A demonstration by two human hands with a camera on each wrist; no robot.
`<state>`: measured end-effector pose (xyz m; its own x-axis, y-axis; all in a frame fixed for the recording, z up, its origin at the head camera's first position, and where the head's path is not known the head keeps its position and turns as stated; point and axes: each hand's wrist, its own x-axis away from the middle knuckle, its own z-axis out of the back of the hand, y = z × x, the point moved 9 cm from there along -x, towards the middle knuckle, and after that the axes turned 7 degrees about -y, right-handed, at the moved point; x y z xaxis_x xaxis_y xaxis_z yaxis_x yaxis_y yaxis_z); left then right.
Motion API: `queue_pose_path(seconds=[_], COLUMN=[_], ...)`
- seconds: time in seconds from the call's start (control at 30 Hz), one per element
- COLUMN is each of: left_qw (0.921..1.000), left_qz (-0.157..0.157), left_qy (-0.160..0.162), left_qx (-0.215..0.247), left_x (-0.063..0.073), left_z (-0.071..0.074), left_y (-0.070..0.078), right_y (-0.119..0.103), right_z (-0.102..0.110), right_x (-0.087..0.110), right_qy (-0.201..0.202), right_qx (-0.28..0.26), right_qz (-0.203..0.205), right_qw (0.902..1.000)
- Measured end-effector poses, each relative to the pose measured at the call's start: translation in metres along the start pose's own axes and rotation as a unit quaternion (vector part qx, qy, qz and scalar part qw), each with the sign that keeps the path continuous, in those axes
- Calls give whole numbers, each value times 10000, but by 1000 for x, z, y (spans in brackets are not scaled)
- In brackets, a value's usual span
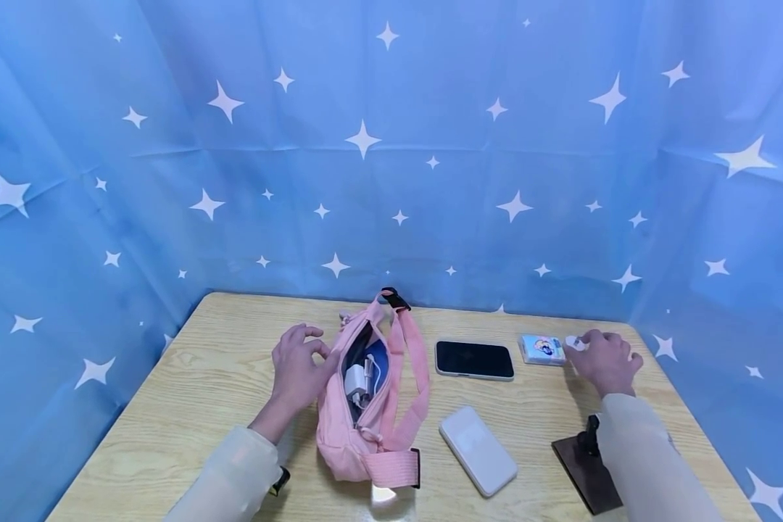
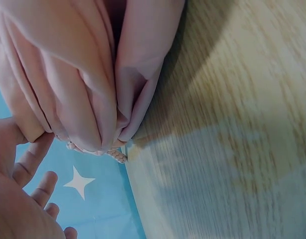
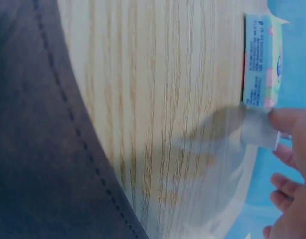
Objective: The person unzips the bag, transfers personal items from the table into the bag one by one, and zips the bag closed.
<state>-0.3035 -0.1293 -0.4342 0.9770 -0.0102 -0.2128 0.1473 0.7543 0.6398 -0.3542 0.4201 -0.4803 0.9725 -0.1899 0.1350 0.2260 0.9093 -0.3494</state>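
Left hand (image 1: 300,366): thumb and forefinger pinch the side of the pink bag (image 1: 339,442), the other fingers loosely bent. The bag stands left of centre on the table (image 1: 170,406), unzipped, with a white plug (image 1: 355,380) visible inside. Right hand (image 1: 607,362): thumb and forefinger pinch a small white object (image 1: 576,343) at the table's right, just beside the tissue pack (image 1: 541,349); whether object and pack touch cannot be told. Between bag and pack lies the phone (image 1: 474,360), dark screen upward. Nearer the person lie a white slab (image 1: 478,451), tilted diagonally, and a brown wallet (image 1: 587,475), partly hidden by the right sleeve (image 1: 652,457).
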Motion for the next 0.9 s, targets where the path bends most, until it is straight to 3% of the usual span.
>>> queue_pose_path(seconds=[0.33,0.5,0.67,0.9], left_qw=[10000,9998,9995,9992], left_qz=[-48,-53,-43,-5], left_qy=[48,86,46,35], left_qx=[-1,-196,-325,-407], left_x=[1,0,0,1], left_z=[1,0,-1,1], left_y=[2,2,4,5], right_y=[-8,-24,-59,-132], right_z=[16,30,34,31], right_x=[8,12,17,31], right_qy=[679,1023,1175,1434], right_qx=[15,155,75,-55], right_qz=[142,379,716,1541], right_qw=[9976,9939,9905,9776])
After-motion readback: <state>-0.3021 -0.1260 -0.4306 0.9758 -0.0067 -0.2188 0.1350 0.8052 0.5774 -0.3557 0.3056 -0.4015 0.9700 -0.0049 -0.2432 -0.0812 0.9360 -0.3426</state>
